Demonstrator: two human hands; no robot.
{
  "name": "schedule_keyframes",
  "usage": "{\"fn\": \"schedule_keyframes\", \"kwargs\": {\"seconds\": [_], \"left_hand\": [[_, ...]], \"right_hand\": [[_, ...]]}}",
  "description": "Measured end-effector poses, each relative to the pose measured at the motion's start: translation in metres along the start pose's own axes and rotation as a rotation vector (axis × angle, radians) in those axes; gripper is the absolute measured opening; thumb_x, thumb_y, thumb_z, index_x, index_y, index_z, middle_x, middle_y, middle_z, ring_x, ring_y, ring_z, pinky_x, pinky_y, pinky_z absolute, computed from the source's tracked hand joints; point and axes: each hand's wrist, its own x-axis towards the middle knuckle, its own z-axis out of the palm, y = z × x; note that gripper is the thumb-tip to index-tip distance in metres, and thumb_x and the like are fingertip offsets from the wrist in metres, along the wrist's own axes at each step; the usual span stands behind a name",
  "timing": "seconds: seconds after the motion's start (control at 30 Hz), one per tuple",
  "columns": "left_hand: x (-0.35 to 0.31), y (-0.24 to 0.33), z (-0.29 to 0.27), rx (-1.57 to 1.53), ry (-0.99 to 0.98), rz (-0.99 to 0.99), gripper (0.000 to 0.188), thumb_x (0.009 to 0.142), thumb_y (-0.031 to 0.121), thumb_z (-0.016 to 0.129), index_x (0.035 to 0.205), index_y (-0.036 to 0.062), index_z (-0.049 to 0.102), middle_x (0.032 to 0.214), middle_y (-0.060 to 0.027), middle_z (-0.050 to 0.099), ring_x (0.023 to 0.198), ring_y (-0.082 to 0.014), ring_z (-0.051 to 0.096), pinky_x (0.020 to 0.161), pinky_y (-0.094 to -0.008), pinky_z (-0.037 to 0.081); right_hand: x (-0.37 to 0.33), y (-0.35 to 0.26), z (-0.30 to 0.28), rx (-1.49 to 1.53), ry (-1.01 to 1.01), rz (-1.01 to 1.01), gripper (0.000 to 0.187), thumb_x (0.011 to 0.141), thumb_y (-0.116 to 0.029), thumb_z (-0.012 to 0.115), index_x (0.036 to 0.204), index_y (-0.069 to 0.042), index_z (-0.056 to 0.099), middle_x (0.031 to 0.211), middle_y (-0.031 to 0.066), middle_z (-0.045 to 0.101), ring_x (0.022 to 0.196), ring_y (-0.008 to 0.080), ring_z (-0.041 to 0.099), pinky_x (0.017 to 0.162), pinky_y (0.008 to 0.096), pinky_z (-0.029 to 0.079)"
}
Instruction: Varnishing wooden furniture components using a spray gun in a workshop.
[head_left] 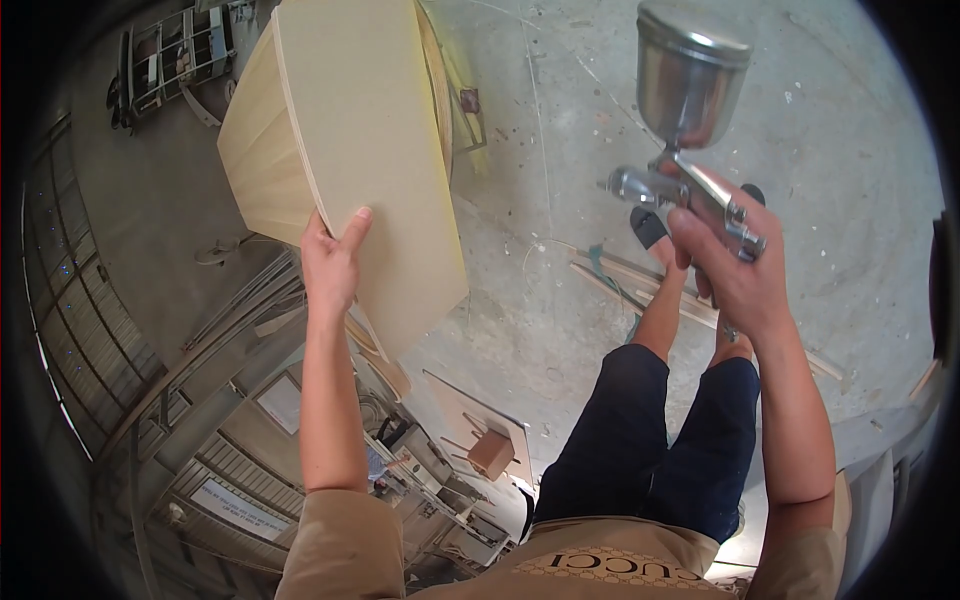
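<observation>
Panels [360, 140], thin, stiff and probably light, pinched at the near edge by left hand [330, 262]; right hand's [735, 275] fingers [700, 240] clamp a top-heavy metal spray gun [685, 120].

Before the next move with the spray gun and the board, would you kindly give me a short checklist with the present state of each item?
1. Left hand grips the board: ok, thumb on its face near the lower edge.
2. Right hand holds the spray gun: ok, closed around the handle.
3. Cup upright with lid on: ok.
4. Nozzle aimed at the board: cannot tell.
5. Floor underfoot: not ok, wood strips lie by the feet.
6. Finger on trigger: cannot tell.
</observation>
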Motion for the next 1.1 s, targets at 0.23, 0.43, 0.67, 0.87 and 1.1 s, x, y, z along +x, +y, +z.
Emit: {"fn": "schedule_keyframes", "kwargs": {"seconds": [0.23,0.43,0.67,0.87,1.1], "left_hand": [[0.000,-0.003,-0.001,0.016,0.006,-0.006,0.037,0.094,0.020,0.072,0.119,-0.0063,0.063,0.106,-0.0116,0.073,0.095,-0.0161,0.065,0.087,-0.0304,0.050],[0.000,0.000,0.001,0.038,0.014,0.005,0.038,0.094,0.021,0.073,0.117,-0.0066,0.064,0.105,-0.0116,0.073,0.095,-0.0163,0.065,0.087,-0.0308,0.050],[0.000,0.001,0.001,0.021,0.011,0.019,0.039,0.093,0.022,0.073,0.118,-0.0066,0.064,0.106,-0.0118,0.073,0.095,-0.0167,0.065,0.088,-0.0306,0.050],[0.000,0.000,-0.001,0.030,0.013,-0.006,0.039,0.093,0.022,0.073,0.118,-0.0062,0.064,0.105,-0.0116,0.073,0.095,-0.0164,0.065,0.088,-0.0306,0.050],[0.001,-0.003,-0.002,0.018,0.008,0.009,0.040,0.093,0.024,0.072,0.119,-0.0058,0.064,0.106,-0.0114,0.073,0.095,-0.0164,0.065,0.088,-0.0308,0.050]], "right_hand": [[0.006,-0.006,0.001,0.005,0.036,0.011,0.038,0.096,-0.021,0.072,0.130,-0.005,0.068,0.075,-0.0048,0.058,0.061,0.0044,0.053,0.053,0.0210,0.041],[0.039,-0.026,0.000,0.017,0.160,-0.127,0.037,0.096,-0.029,0.071,0.126,-0.008,0.070,0.072,-0.0046,0.058,0.060,0.0025,0.054,0.044,0.0191,0.037],[0.045,-0.032,0.000,-0.046,0.186,-0.148,0.041,0.099,-0.032,0.064,0.133,-0.007,0.065,0.071,-0.0027,0.057,0.055,0.0027,0.047,0.044,0.0203,0.034],[0.017,-0.011,0.006,-0.002,0.056,-0.046,0.040,0.095,-0.023,0.073,0.131,-0.006,0.068,0.073,-0.0052,0.059,0.060,0.0042,0.053,0.052,0.0210,0.039],[-0.009,0.004,0.005,0.020,-0.073,0.054,0.041,0.095,-0.015,0.073,0.133,-0.003,0.065,0.083,-0.0016,0.063,0.067,0.0056,0.054,0.061,0.0226,0.046]]}}
